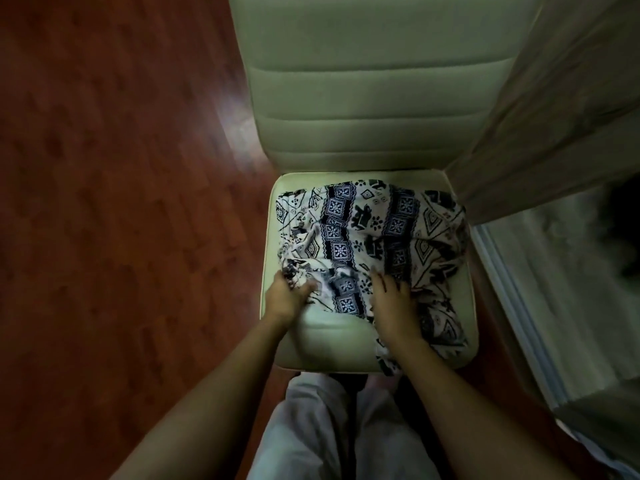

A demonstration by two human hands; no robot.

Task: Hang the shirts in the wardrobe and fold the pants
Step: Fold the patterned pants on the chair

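Evidently mid-fold, the pants lie bunched on the chair seat. The left hand pinches their near edge, and the right hand presses them flat, fingers apart. No shirts or wardrobe show.

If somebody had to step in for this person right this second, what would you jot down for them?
Left hand: grips the near left edge of the patterned pants; it looks blurred.
Right hand: lies flat on the fabric, fingers straight.
Pants: bunched and creased on the cream chair seat, with one corner hanging over the front edge.
Done: the pants are on the seat, and the fold is not yet neat.
Left: finish folding. No shirts or wardrobe are in view.
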